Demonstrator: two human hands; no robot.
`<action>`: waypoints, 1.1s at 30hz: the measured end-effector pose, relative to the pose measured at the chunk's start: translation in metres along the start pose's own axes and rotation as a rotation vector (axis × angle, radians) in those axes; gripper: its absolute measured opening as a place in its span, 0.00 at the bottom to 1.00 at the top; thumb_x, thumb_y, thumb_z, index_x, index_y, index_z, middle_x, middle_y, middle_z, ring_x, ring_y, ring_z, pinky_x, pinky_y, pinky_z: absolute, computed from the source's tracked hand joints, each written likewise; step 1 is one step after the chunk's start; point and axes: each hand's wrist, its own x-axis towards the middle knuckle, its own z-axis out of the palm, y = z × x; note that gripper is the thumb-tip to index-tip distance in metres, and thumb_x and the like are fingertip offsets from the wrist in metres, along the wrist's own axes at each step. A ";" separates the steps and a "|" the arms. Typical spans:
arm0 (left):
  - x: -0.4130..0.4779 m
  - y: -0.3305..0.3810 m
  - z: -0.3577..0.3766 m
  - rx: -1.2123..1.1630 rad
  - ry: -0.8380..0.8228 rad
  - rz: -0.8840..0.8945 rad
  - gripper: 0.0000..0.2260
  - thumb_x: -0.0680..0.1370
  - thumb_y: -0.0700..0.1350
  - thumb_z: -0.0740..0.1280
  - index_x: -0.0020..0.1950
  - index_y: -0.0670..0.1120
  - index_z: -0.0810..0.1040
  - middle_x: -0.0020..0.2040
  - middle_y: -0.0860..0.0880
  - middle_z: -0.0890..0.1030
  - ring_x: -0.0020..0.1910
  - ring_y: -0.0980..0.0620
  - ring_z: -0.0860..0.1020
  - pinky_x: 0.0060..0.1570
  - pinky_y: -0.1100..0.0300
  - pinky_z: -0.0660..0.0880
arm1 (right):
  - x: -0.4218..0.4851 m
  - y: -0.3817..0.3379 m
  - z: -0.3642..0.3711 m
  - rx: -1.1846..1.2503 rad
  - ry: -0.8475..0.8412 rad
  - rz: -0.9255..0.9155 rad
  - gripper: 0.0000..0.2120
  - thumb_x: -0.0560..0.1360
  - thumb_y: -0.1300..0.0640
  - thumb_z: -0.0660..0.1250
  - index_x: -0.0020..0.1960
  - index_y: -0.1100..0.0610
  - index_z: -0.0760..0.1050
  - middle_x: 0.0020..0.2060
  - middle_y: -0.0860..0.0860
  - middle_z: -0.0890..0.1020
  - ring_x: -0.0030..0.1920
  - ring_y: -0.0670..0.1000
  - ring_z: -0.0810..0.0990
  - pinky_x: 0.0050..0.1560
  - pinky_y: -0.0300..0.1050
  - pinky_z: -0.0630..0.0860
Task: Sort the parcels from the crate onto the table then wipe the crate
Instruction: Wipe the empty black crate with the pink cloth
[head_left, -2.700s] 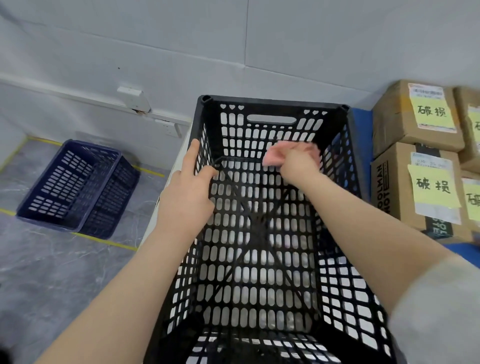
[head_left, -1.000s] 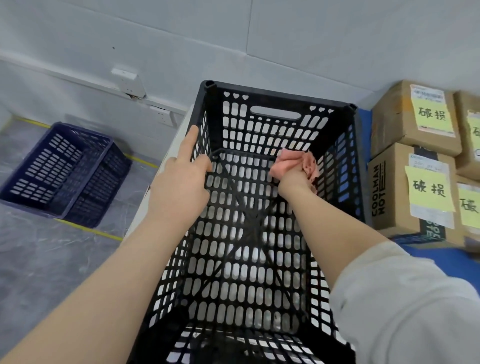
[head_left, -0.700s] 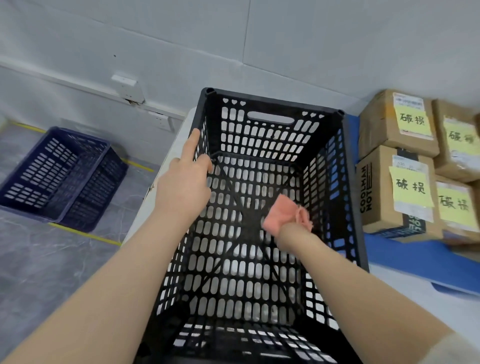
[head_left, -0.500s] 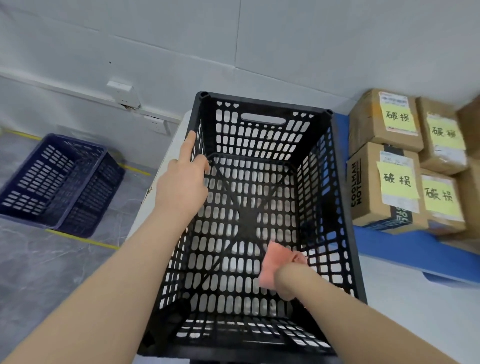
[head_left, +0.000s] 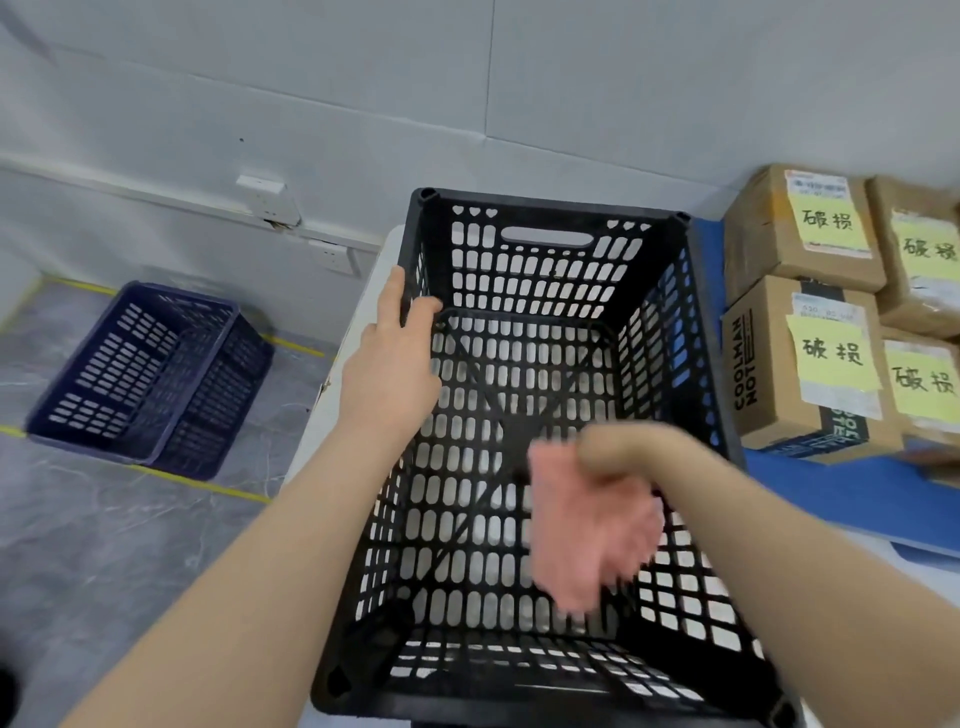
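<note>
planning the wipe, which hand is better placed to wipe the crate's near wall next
Right. The right hand holds the cloth inside the crate, close to that wall; the left hand grips the rim.

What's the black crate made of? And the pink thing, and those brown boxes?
Black crate: probably hard moulded plastic, matt, with neat slots and a cut-out handle. Pink cloth: seems soft fabric, crumpled, but blurred. Brown boxes: cardboard, dull, creased at edges, with yellow paper notes.
</note>
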 end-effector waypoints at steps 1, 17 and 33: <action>0.001 -0.001 0.001 -0.010 0.007 0.000 0.33 0.71 0.32 0.63 0.73 0.51 0.60 0.79 0.50 0.46 0.56 0.41 0.74 0.39 0.52 0.70 | 0.003 -0.008 -0.023 0.132 0.116 -0.044 0.16 0.81 0.57 0.55 0.64 0.63 0.72 0.52 0.55 0.78 0.53 0.54 0.79 0.51 0.45 0.76; 0.000 -0.002 0.005 0.149 0.005 0.036 0.39 0.68 0.28 0.62 0.76 0.49 0.57 0.78 0.38 0.45 0.49 0.38 0.73 0.37 0.50 0.70 | 0.136 -0.145 -0.006 0.319 0.612 -0.435 0.22 0.81 0.60 0.54 0.74 0.61 0.60 0.74 0.56 0.63 0.74 0.55 0.60 0.73 0.54 0.58; -0.001 0.004 0.000 0.167 -0.052 0.005 0.33 0.71 0.30 0.60 0.74 0.50 0.57 0.78 0.40 0.40 0.61 0.39 0.69 0.45 0.48 0.75 | 0.062 -0.068 0.122 -0.156 0.052 -0.679 0.18 0.76 0.67 0.61 0.63 0.55 0.73 0.58 0.51 0.76 0.55 0.53 0.76 0.57 0.46 0.75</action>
